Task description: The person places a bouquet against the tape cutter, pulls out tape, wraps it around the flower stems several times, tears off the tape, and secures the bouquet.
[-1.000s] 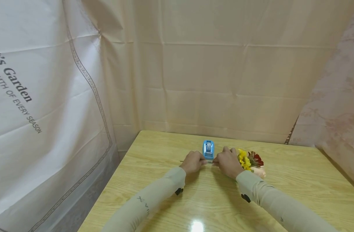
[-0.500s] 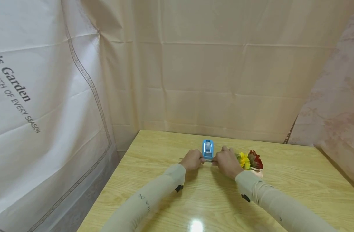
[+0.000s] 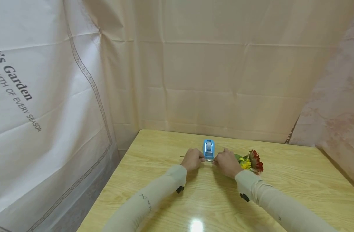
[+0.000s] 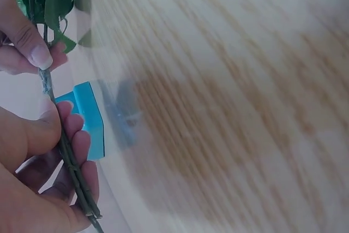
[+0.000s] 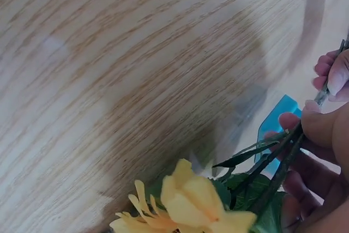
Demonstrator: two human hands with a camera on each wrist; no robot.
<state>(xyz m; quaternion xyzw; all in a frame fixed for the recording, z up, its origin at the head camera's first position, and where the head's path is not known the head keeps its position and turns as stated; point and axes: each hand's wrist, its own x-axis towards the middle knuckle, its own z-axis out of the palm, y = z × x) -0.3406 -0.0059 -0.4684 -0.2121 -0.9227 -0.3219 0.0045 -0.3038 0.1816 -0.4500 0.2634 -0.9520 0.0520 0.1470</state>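
Observation:
Both hands hold a small bunch of flowers by its stems [image 4: 71, 162], level over the table. My left hand [image 3: 192, 160] grips the lower stems, its fingers curled round them in the left wrist view. Nearer the blooms, my right hand [image 3: 226, 163] pinches the stems between thumb and fingers. Clear tape [image 4: 46, 84] is wrapped round the short stretch between the hands. To the right stick out a dark red flower [image 3: 255, 160] and a yellow flower [image 3: 245, 164], with green leaves. A blue tape dispenser [image 3: 208, 149] stands just behind the stems.
A light wood-grain table [image 3: 153, 180] lies under the hands. A beige cloth [image 3: 200, 74] hangs along its back edge. To the left hangs a white cloth with printed words [image 3: 17, 83], and a patterned cloth [image 3: 336, 106] hangs on the right.
The bunch has turned about its stems: the red flower has swung toward the front, the yellow one lower, and the pale pink one is now nearly hidden. Both hands stay in about the same place.

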